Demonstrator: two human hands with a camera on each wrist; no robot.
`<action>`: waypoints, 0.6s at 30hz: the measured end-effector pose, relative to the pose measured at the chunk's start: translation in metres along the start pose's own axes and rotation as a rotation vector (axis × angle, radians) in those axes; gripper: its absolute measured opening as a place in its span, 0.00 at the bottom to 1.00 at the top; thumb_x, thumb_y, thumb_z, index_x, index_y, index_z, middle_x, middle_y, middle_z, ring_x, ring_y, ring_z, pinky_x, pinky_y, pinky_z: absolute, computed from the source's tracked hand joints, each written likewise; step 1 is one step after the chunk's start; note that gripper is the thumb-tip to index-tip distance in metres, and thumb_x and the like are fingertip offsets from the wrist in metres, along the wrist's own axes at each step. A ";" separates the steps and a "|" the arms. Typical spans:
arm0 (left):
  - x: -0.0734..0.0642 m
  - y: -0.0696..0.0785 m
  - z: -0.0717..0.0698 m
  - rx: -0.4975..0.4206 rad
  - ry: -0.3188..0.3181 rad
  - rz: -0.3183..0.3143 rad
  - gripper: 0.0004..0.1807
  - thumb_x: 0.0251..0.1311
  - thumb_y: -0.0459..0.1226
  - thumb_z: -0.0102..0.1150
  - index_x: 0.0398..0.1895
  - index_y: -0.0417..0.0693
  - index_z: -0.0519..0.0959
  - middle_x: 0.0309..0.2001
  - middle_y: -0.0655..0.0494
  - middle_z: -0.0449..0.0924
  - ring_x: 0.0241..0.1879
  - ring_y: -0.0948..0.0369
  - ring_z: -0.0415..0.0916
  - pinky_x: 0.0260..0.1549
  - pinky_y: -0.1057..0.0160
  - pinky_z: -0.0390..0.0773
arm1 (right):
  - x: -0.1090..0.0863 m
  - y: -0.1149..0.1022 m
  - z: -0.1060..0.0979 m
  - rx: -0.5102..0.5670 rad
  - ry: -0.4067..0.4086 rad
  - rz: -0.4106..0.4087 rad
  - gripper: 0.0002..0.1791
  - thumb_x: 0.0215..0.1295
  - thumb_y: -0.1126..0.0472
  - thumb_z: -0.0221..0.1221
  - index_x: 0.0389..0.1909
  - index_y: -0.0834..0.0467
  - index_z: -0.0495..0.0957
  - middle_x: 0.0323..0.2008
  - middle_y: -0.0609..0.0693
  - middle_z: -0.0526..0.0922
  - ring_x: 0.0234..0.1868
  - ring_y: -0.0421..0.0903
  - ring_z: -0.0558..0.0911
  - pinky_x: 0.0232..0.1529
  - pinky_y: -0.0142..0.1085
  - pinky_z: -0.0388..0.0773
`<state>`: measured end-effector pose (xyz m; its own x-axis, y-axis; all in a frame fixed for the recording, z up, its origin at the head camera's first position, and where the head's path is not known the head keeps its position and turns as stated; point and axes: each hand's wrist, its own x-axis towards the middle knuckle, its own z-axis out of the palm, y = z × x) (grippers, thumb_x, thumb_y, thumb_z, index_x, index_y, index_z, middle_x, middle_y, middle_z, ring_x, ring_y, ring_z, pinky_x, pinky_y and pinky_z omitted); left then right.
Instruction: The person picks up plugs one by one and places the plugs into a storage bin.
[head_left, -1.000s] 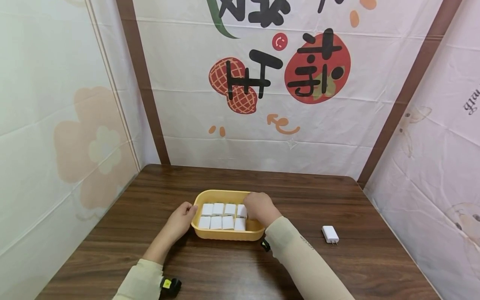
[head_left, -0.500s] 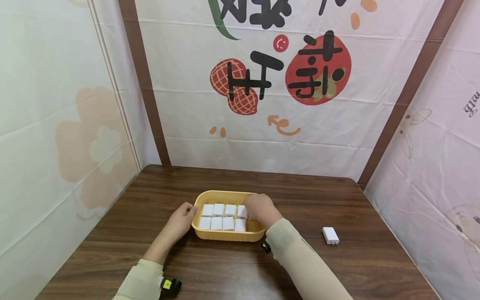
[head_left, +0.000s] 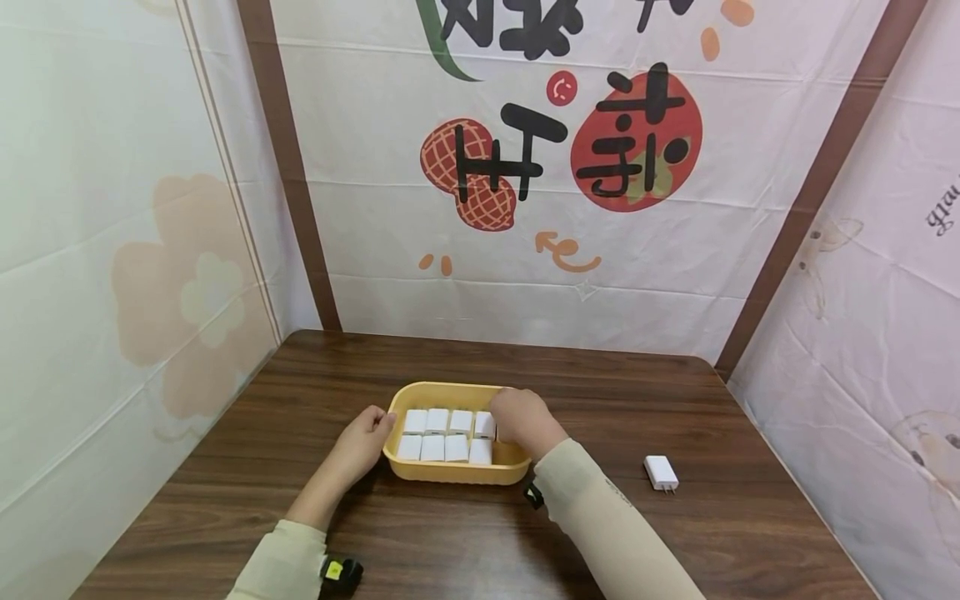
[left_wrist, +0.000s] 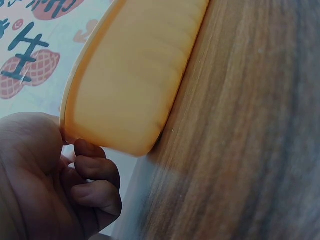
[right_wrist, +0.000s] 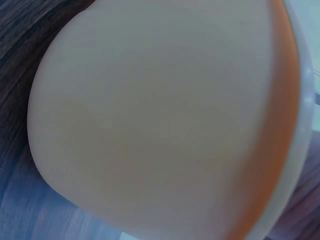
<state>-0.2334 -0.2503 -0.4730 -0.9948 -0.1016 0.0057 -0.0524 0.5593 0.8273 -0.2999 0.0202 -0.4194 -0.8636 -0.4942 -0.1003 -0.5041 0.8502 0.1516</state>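
A yellow plastic basket stands on the table, holding several white charger plugs in two rows. My left hand grips its left end; in the left wrist view the thumb and curled fingers pinch the rim. My right hand reaches over the right end into the far right corner, next to the last plug of the back row. Its fingers are hidden behind the back of the hand, so I cannot tell what they hold. The right wrist view is mostly the basket's outer wall.
One more white charger plug lies on the brown wooden table, right of the basket, its prongs toward me. Printed cloth walls close off the back and both sides of the table.
Almost nothing moves: both hands keep their places at the basket, and the plugs lie as before. The whole head view shifts slightly.
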 end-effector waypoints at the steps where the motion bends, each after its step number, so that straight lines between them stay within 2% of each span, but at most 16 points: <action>1: 0.000 0.000 0.000 0.000 0.000 0.000 0.18 0.80 0.50 0.44 0.41 0.43 0.71 0.29 0.51 0.69 0.28 0.57 0.68 0.28 0.60 0.69 | 0.000 0.000 0.000 0.010 -0.001 0.000 0.04 0.63 0.65 0.64 0.29 0.54 0.82 0.34 0.49 0.82 0.27 0.44 0.72 0.31 0.40 0.77; 10: -0.001 0.001 0.000 -0.009 -0.008 -0.007 0.19 0.80 0.50 0.44 0.42 0.43 0.71 0.29 0.51 0.69 0.27 0.57 0.68 0.27 0.61 0.69 | -0.002 0.003 -0.001 0.051 -0.005 -0.019 0.08 0.65 0.68 0.60 0.27 0.54 0.80 0.31 0.47 0.79 0.25 0.44 0.68 0.28 0.39 0.71; 18: -0.001 0.001 0.000 -0.008 -0.003 -0.013 0.18 0.80 0.50 0.44 0.42 0.43 0.71 0.29 0.51 0.69 0.28 0.57 0.68 0.27 0.61 0.69 | -0.005 0.009 0.002 0.050 0.026 -0.092 0.08 0.65 0.68 0.60 0.29 0.53 0.80 0.30 0.46 0.78 0.25 0.43 0.68 0.27 0.37 0.70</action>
<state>-0.2326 -0.2493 -0.4719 -0.9943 -0.1065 -0.0072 -0.0651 0.5512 0.8318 -0.3001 0.0308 -0.4194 -0.8140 -0.5744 -0.0863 -0.5806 0.8089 0.0931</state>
